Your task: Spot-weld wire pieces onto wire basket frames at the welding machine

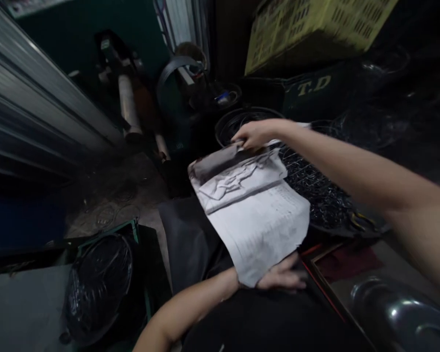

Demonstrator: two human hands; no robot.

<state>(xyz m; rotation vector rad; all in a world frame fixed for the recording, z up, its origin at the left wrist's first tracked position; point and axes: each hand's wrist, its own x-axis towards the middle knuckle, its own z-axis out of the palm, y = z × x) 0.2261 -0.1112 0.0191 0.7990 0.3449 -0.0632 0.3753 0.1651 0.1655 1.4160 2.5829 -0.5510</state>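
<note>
Head-worn view, forward and steeply downward

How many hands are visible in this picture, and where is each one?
2. The right hand is at the upper edge of the papers; the left hand is at their lower end, partly covered by them. No other hand shows.

Counts were: two hands (pixel 254 134) (pixel 284 277) | paper sheets (pixel 267 220), blurred, at least one | one yellow crate (pixel 278 34) | one yellow-handled tool (pixel 363 221)
</note>
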